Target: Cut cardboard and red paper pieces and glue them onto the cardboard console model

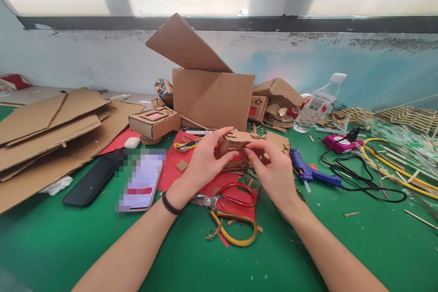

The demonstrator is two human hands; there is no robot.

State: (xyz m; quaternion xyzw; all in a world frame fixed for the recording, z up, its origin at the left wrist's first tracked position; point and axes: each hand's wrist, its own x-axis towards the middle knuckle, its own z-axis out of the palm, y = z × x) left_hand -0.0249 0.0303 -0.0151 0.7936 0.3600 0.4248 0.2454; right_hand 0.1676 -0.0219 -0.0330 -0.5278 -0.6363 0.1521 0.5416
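A small cardboard box model [236, 138] with cut-out shapes on top and a red patch in front is held above the table. My left hand [209, 155] grips its left side, thumb on the front and fingers on top. At the box's front right, the thumb and forefinger of my right hand [272, 169] are pinched together; whether a small piece sits between them is hidden. Below my hands lie large scissors [236, 212] with one red and one yellow handle, on red paper [174, 169]. A yellow utility knife [187, 145] rests just left of the box.
A blue glue gun [313, 171] with a black cord lies at right, near a water bottle [316, 105]. Left are a phone [142, 182], a black case [91, 180] and stacked cardboard [51, 132]. Behind stand an open carton [212, 98] and another cardboard model [153, 123].
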